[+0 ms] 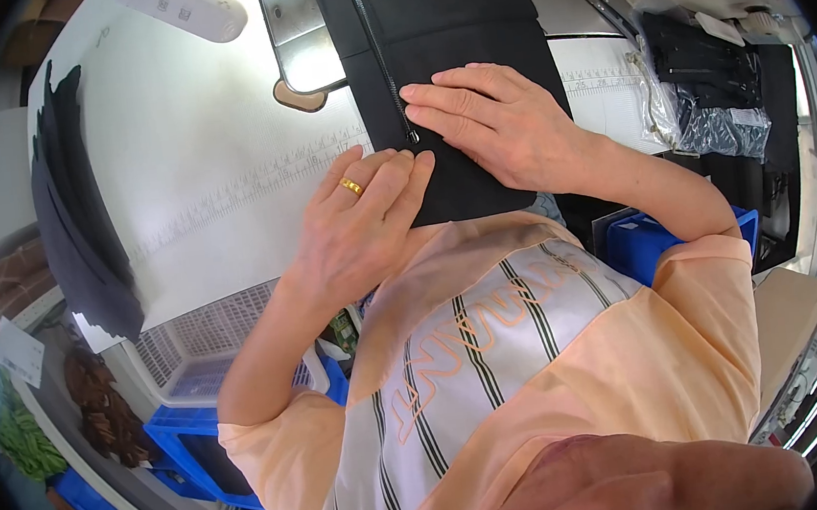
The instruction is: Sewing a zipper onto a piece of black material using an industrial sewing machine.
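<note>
A flat black cloth piece (449,15) with a long dark metal zip (378,56) lies top middle, under both hands. The right hand (504,128) lies flat by the zip; the left hand (358,216) curls below, maybe pinching, I can't tell.

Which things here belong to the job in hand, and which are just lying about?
In use, it seems:
black fabric piece
zipper on it
left hand
right hand

Apparently lying about:
white basket
black cloth at left
plastic packet
</note>
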Motion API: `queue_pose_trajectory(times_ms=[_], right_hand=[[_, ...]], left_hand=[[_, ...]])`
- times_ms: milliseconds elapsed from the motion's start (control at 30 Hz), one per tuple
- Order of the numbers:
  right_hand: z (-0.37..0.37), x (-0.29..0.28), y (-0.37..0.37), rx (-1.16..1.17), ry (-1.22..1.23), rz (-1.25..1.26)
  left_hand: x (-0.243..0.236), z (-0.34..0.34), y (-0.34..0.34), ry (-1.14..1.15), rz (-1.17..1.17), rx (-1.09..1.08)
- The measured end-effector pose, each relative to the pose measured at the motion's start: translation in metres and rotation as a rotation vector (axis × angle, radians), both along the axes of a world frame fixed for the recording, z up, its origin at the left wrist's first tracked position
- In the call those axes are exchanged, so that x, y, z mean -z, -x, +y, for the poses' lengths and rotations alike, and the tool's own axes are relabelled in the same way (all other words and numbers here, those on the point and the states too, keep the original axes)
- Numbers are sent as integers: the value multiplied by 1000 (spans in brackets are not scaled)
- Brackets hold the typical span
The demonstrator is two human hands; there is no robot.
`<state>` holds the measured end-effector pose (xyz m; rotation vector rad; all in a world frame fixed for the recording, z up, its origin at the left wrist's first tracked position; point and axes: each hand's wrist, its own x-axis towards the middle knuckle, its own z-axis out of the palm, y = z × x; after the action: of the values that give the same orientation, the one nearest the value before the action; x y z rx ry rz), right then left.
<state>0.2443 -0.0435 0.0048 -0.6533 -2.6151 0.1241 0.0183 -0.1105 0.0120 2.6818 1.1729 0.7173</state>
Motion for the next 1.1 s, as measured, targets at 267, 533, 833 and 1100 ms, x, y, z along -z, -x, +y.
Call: queue_pose_trajectory(times_ms=[267, 533, 833, 1100], right_hand=[[-3, -2, -4, -110, -86, -50], [-2, -3, -4, -157, -34, -23], [-6, -11, -9, -119, 68, -135], [4, -9, -10, -119, 75, -128]], left_hand=[[-2, 20, 13, 16, -112, 153], [12, 89, 23, -95, -122, -135], [10, 91, 24, -22, -95, -138], [7, 96, 25, 3, -65, -129]])
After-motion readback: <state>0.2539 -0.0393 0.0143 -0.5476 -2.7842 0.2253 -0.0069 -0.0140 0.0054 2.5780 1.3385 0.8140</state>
